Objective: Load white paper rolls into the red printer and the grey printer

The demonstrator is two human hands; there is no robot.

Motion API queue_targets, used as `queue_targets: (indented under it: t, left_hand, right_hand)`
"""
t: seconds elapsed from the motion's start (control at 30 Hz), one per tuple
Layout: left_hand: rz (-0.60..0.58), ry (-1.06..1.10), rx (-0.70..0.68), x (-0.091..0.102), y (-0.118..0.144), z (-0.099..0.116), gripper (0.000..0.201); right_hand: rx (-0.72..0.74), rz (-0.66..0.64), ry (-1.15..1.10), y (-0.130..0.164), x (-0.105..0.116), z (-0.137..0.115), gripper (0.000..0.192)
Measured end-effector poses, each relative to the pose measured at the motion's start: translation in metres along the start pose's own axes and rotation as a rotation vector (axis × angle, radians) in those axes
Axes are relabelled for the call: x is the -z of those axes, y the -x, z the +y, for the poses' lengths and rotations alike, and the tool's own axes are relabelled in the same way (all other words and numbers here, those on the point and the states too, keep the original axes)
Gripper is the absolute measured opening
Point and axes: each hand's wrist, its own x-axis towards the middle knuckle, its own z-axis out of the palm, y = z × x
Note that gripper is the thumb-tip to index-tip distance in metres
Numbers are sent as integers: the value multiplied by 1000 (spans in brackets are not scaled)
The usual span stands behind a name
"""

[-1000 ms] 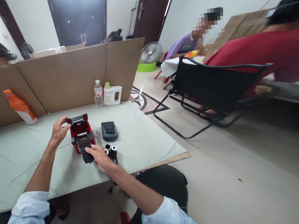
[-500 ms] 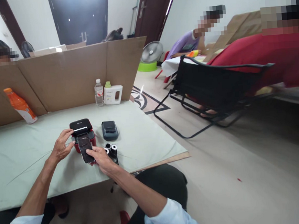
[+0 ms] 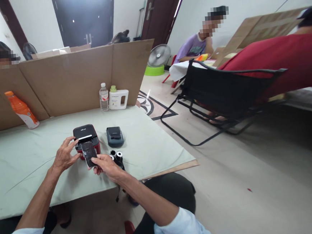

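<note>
A small red and black label printer (image 3: pixel 84 131) stands on the cloth-covered table. My left hand (image 3: pixel 63 155) grips its left side, fingertips at the lid and thumb low on the body. Out of its front comes a dark, shiny label strip (image 3: pixel 89 153). The lower end of that strip is pinched between the thumb and fingers of my right hand (image 3: pixel 106 166). Just right of the printer lies a dark grey-blue handheld device (image 3: pixel 114 136). Close beyond my right hand are black-and-white rolls (image 3: pixel 118 155), partly hidden by it.
Along the table's back stands a cardboard screen (image 3: pixel 69 80). Before it are an orange bottle (image 3: pixel 23 110), a clear water bottle (image 3: pixel 104 97) and a white jug (image 3: pixel 118 99). To the right are a black folding chair (image 3: pixel 226 89), a floor fan (image 3: pixel 159 55) and other people.
The printer's lid has come down lower. My left thumb has shifted down along the printer's side. My right hand still holds the strip at nearly the same place.
</note>
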Motion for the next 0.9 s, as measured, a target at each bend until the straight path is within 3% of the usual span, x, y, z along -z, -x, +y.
queue_targets:
  t: [0.1, 0.17, 0.2, 0.3, 0.33, 0.4, 0.53, 0.9]
  left_hand:
    - [-1, -25, 8, -1, 0, 1, 55]
    - [-4, -24, 6, -2, 0, 2, 54]
    - [-4, -19, 6, -2, 0, 2, 54]
    - [5, 2, 16, -3, 0, 3, 54]
    - [10, 5, 21, -3, 0, 3, 54]
    - [14, 4, 27, -3, 0, 3, 54]
    - [5, -5, 33, -2, 1, 5, 55]
    - [-21, -18, 71, -2, -2, 9, 46]
  right_hand:
    - [-38, -87, 140, 8, 3, -9, 47]
    - [-41, -149, 411, 14, 7, -24, 44]
    - [5, -126, 590, 15, 9, -33, 41]
    - [299, 194, 1108, 9, 17, -60, 24]
    - [354, 224, 1237, 3, 20, -67, 30]
    - [353, 166, 1418, -11, 25, -76, 50]
    - [286, 40, 1555, -30, 33, -78, 64]
    - [226, 13, 1629, -29, 26, -82, 65]
